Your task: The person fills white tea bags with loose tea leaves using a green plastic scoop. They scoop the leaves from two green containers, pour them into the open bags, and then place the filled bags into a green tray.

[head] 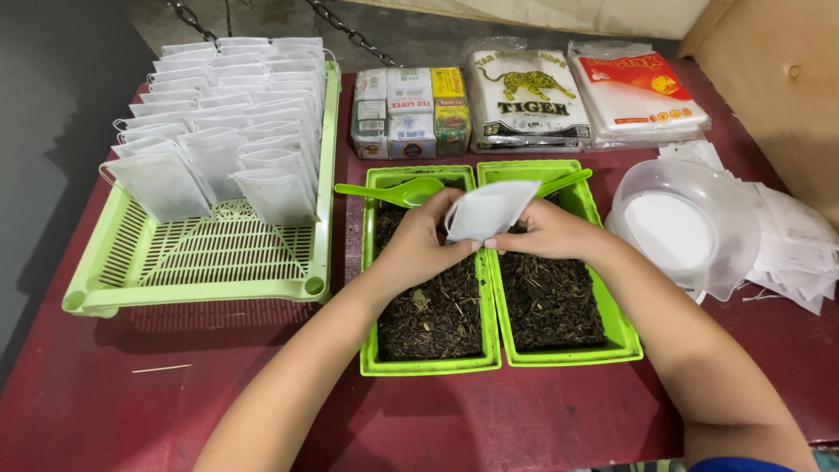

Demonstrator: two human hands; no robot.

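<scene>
A small white filter bag is held in the air by both hands above two green trays of dark loose tea. My left hand grips its left edge over the left tray. My right hand pinches its lower right side over the right tray. A green spoon rests across the far end of the left tray, and a second green spoon handle lies in the right tray.
A green slatted basket at the left holds several rows of upright filled white bags. Boxed and bagged packages line the back. A clear plastic bowl and a pile of flat empty bags lie at the right.
</scene>
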